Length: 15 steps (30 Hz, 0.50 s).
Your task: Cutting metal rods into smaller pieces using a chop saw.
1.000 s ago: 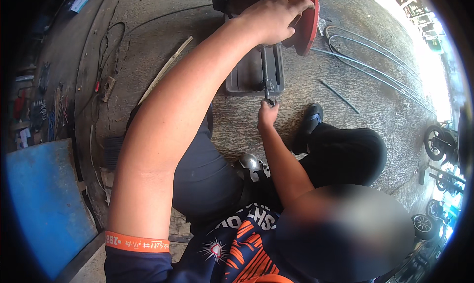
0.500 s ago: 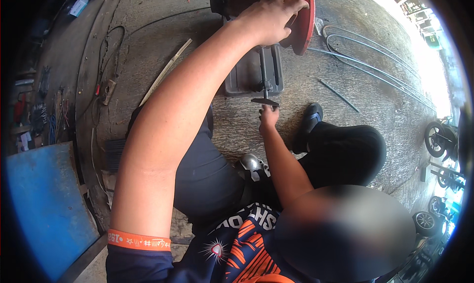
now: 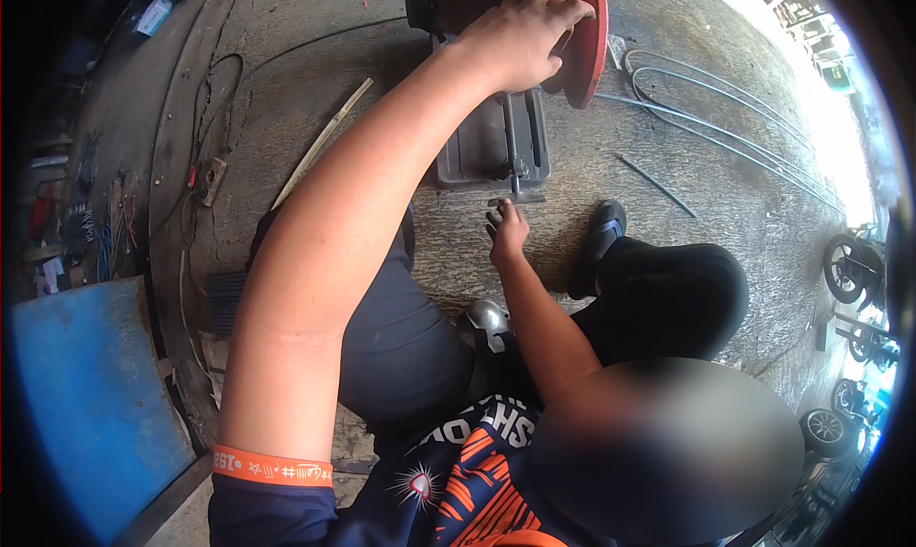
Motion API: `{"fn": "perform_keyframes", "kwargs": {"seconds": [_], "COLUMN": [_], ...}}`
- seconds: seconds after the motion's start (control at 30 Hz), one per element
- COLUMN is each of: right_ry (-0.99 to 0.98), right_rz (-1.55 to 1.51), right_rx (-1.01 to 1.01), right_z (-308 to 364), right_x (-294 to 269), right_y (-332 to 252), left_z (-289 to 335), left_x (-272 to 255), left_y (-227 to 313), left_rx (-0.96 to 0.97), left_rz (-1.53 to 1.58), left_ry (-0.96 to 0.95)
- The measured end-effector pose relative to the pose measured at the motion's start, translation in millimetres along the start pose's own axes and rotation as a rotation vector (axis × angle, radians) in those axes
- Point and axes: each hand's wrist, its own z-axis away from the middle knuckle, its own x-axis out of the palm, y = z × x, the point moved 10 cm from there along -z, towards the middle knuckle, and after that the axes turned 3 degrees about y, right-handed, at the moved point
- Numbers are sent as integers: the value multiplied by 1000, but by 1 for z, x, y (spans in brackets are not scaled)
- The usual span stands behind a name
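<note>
Left hand (image 3: 520, 43): is reaching over the saw (image 3: 477, 148), beside the red guard (image 3: 586, 65); I cannot tell whether it is gripping.
Right hand (image 3: 509, 232): is holding its fingers loosely open at the crossbar handle (image 3: 529, 200); contact is staying unclear.
Saw position: is standing on the floor before the person.
Short rod (image 3: 656, 185): is lying right of the saw.

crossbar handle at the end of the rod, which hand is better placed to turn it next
Right, most likely. The right hand is at the crossbar handle, fingertips overlapping it in view, while the left hand is farther forward, beside the red guard.
</note>
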Motion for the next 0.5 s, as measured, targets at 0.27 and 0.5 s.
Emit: {"fn": "perform_keyframes", "kwargs": {"seconds": [0.27, 0.5], "right_ry": [341, 203], "right_rz": [-153, -305], "right_rx": [121, 244], "right_z": [-18, -23], "right_x": [-37, -29], "right_y": [-23, 4], "left_z": [1, 0], "left_x": [10, -11], "left_y": [-4, 6], "left_rx": [-106, -14], "left_rz": [176, 146], "left_ry": [-203, -22]}}
